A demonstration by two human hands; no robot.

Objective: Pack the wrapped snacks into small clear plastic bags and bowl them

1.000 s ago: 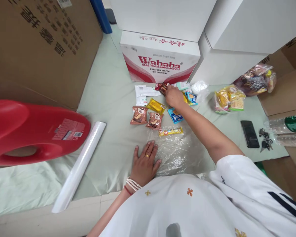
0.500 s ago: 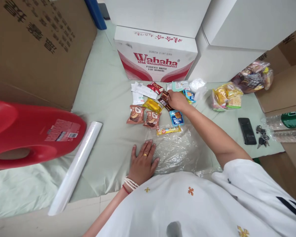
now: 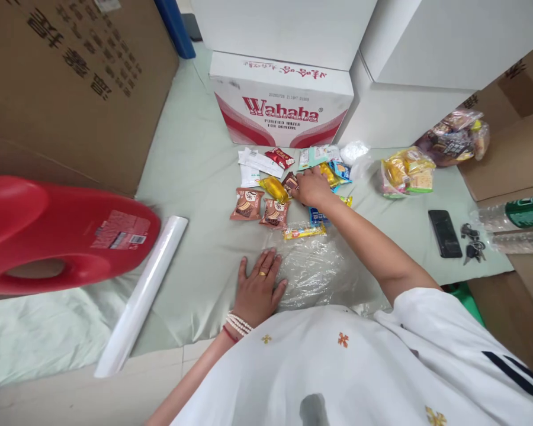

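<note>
My left hand (image 3: 258,290) lies flat with fingers spread on the pale green cloth, at the left edge of a clear plastic bag (image 3: 317,269). My right hand (image 3: 313,189) reaches into a group of wrapped snacks, fingers curled on a dark brown snack packet (image 3: 289,182); the hand hides part of it. Just left lies a yellow packet (image 3: 274,189), with two brown wafer packets (image 3: 247,205) below. A blue packet (image 3: 317,216) sits partly under my right forearm. Nearer me is a yellow stick packet (image 3: 305,231). White sachets (image 3: 262,163) and a red packet (image 3: 279,157) lie behind.
A Wahaha carton (image 3: 282,112) stands behind the snacks. At left are a red jug (image 3: 77,236) and a white roll (image 3: 144,296). Rightward sit a bag of snacks (image 3: 407,173), a phone (image 3: 445,234), keys (image 3: 473,242) and bottles (image 3: 522,214).
My right hand has shifted slightly left and down among the snacks, and the brown packet under it has moved. A yellow packet behind the hand now shows more. My left hand stays put.
</note>
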